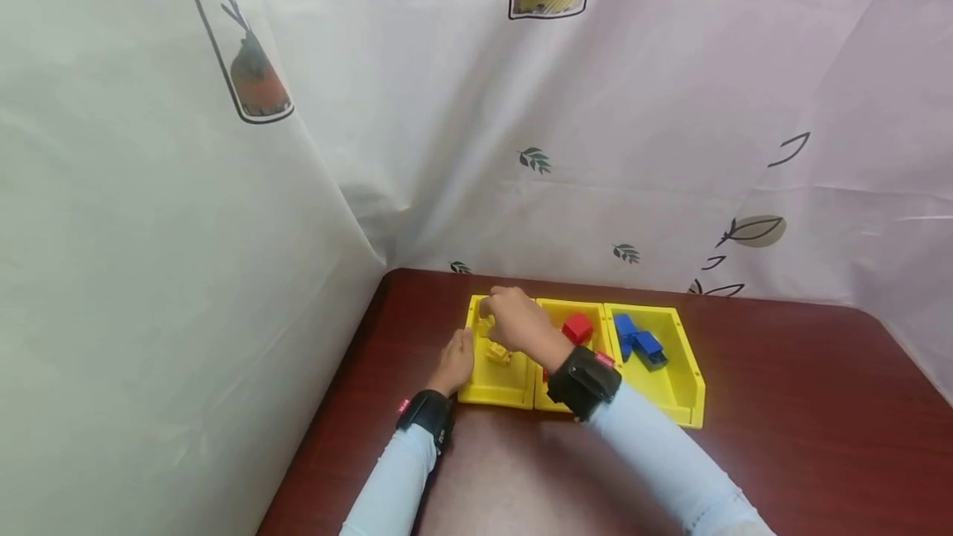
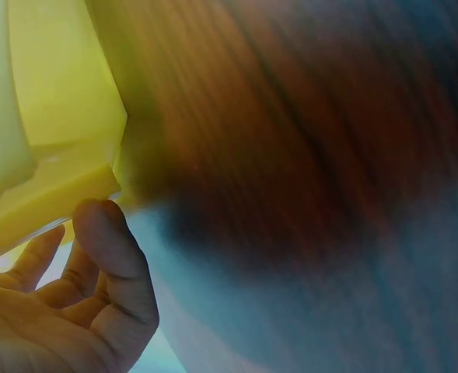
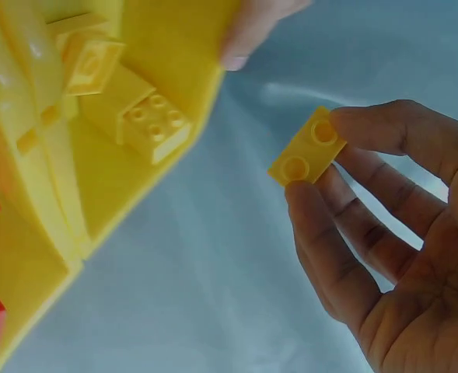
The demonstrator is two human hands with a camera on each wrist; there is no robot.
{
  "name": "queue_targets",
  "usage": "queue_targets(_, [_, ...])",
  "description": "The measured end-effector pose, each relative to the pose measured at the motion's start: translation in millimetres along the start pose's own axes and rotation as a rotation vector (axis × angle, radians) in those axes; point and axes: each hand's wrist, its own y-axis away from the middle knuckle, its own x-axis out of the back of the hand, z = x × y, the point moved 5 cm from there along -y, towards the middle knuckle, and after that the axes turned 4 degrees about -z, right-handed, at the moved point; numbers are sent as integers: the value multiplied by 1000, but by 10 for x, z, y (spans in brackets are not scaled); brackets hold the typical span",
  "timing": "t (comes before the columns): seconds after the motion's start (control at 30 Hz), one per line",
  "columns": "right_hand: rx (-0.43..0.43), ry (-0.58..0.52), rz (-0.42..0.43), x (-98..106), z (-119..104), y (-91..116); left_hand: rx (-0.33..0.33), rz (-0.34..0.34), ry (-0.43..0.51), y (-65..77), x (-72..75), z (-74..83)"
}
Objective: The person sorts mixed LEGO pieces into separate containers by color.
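My right hand [image 1: 515, 321] is over the left yellow bin [image 1: 497, 394]. In the right wrist view its thumb and fingers pinch a small yellow toy brick [image 3: 308, 148], two round rings showing on its face. Loose yellow bricks [image 3: 155, 128] lie inside that bin. My left hand [image 1: 454, 362] holds the bin's left side; in the left wrist view the thumb [image 2: 108, 233] is at the rim, with the other fingers under the lip.
Two more yellow bins adjoin on the right: the middle one holds red bricks [image 1: 577, 327], the right one blue bricks [image 1: 649, 349]. All stand on a dark red-brown table [image 1: 804, 387]. A patterned white sheet [image 1: 655, 122] hangs behind and to the left.
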Motion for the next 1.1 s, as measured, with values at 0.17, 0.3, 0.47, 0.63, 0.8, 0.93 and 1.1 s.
queue_targets(0.17, [-34, -4, -51, -149, 73, -224, 0, -3, -1, 34, 14, 35])
queue_targets(0.3, [-45, 8, -74, -263, 134, -332, -13, 2, -1, 23, 8, 33])
queue_targets(0.47, [-97, 46, -135, -456, 233, -415, -21, 4, 2, 10, -16, 12])
queue_targets(0.63, [-104, 146, -153, -617, 264, -465, -24, 22, 1, 34, -4, 24])
queue_targets(0.8, [-125, 177, -168, -778, 319, -489, -16, 32, -11, 46, -7, 26])
queue_targets(0.93, [-133, 160, -166, -811, 348, -482, -19, 34, -11, 36, -9, 26])
queue_targets(1.1, [-131, 161, -166, -776, 341, -473, -26, 40, -10, 19, -4, 32])
